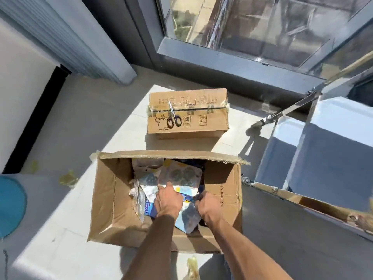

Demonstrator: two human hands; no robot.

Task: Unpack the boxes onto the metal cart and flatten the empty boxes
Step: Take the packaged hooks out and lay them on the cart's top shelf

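- A blue round thing point(11, 205) sits at the far left.
- The open box point(105, 201) is on the floor, full of shiny packs.
- The left hand point(169, 201) grips a shiny pack point(180, 177) in the box.
- The right hand point(207, 206) curls around another pack's edge (partly hidden).
- Scissors point(173, 116) lie on the shut box point(201, 118) behind.
- The metal cart point(323, 138) stands at the right.

I see the open box point(113, 199) wide at the top, its left half bare cardboard, packets point(179, 176) crowding the middle. The far flap point(171, 154) overhangs. The metal cart point(323, 158) stands close on the right; the sealed box point(187, 116) with scissors point(173, 118) blocks the far side.
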